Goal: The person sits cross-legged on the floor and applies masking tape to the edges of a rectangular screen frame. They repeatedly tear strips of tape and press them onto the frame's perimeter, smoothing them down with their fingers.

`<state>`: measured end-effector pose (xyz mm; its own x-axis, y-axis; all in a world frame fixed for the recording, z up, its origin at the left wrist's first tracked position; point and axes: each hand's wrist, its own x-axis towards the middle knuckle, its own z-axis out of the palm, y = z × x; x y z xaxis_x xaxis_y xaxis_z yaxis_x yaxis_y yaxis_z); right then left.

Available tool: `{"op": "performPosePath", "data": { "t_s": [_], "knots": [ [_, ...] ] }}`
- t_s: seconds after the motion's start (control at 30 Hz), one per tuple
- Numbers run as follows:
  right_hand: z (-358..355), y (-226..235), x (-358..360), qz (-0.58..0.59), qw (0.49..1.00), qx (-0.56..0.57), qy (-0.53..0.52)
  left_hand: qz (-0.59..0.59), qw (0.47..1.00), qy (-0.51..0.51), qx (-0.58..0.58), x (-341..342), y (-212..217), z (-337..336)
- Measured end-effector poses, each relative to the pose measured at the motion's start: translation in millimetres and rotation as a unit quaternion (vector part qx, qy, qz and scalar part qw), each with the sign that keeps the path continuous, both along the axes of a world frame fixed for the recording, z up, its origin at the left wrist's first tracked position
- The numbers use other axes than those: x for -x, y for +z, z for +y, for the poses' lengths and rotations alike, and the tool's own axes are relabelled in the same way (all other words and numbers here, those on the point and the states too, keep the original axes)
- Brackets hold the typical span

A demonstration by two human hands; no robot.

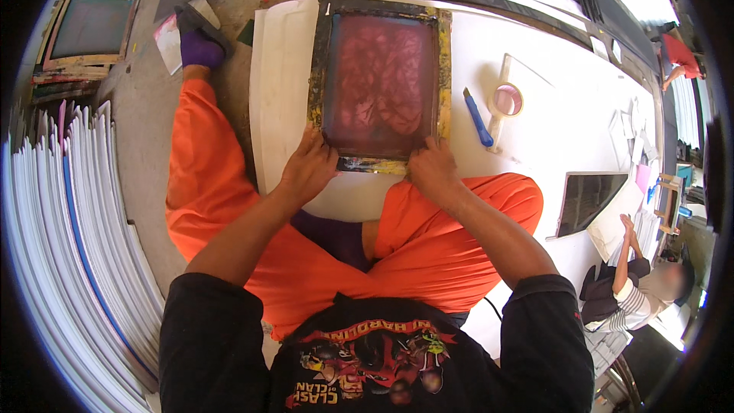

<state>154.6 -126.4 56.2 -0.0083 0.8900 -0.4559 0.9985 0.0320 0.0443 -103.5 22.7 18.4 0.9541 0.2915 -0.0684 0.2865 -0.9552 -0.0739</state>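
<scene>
While both hands press on the near rail of the printing screen [380, 84], even pressure at the two corners looks like the way to keep it square on the white board [535, 46]. Left hand [308, 168] and right hand [433, 170] lie curled over the frame edge, fingers [319, 144] closed on it. Beyond the fingertips stretches reddish mesh in a paint-stained wooden frame; right of them lie a blue tool [479, 118] and a tape roll [507, 99].

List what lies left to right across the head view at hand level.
Stacked white sheets → left hand → printing screen → right hand → blue tool → tape roll → another person.
</scene>
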Motion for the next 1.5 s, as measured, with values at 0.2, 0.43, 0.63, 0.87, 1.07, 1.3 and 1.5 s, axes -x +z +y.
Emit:
{"op": "performPosePath", "data": {
  "t_s": [0.2, 0.43, 0.63, 0.87, 1.07, 1.3, 1.5],
  "knots": [
    [-25.7, -9.6, -14.1, 0.001, 0.995, -0.096, -0.023, -0.04, 0.999, 0.018, 0.028, 8.4, -5.5, -2.3],
    [-24.3, -3.1, -10.9, 0.032, 0.991, -0.129, -0.033, -0.084, 0.995, 0.022, 0.044, 0.4, 7.3, -5.0],
    [-20.7, -22.3, 1.5, 0.079, 0.992, -0.089, -0.041, -0.032, 0.982, 0.045, 0.179, -38.2, -16.6, -40.3],
    [-15.8, -9.7, 9.0, 0.086, 0.994, -0.063, -0.032, -0.034, 0.986, 0.045, 0.154, -35.5, -26.9, -40.9],
    [-22.4, -18.3, 5.2, 0.119, 0.987, -0.092, -0.06, -0.031, 0.993, 0.009, 0.114, -13.5, -12.6, -6.0],
    [-20.9, -13.7, 7.8, 0.106, 0.99, -0.084, -0.042, 0.096, 0.993, -0.026, 0.069, -3.6, 7.2, 16.4],
    [-18.1, -22.9, 7.8, 0.09, 0.993, -0.061, -0.055, 0.058, 0.997, 0.002, 0.044, 3.8, -2.3, 6.7]
  ]
}}
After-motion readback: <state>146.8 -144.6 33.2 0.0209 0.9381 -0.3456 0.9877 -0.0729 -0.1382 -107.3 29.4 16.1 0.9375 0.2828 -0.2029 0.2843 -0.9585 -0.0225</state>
